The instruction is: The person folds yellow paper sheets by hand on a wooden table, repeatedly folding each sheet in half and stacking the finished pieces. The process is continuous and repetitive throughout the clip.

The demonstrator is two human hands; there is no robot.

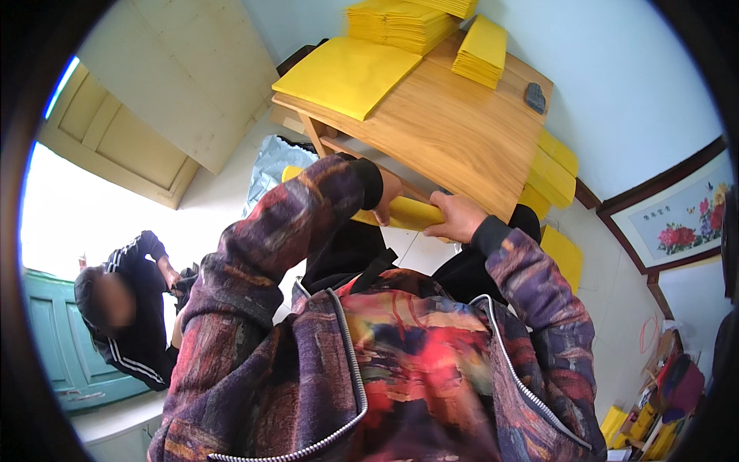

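Both of my hands grip a long yellow folded sheet (412, 214) over my lap, just in front of the table edge. My left hand (390, 197) is closed around its middle, with the fingers partly hidden by my sleeve. At the sheet's right end my right hand (457, 217) pinches it, thumb on top. The sheet's far left end sticks out beyond my left forearm; its material, paper or plastic, I cannot make out.
A wooden table (454, 115) stands ahead, carrying a flat yellow sheet (350, 73), stacked yellow folded sheets (400, 29) and a dark grey object (535, 98). More yellow pieces (550, 173) lie right of it. Another person (127, 308) sits at left. A pale plastic bag (273, 169) lies on the floor.
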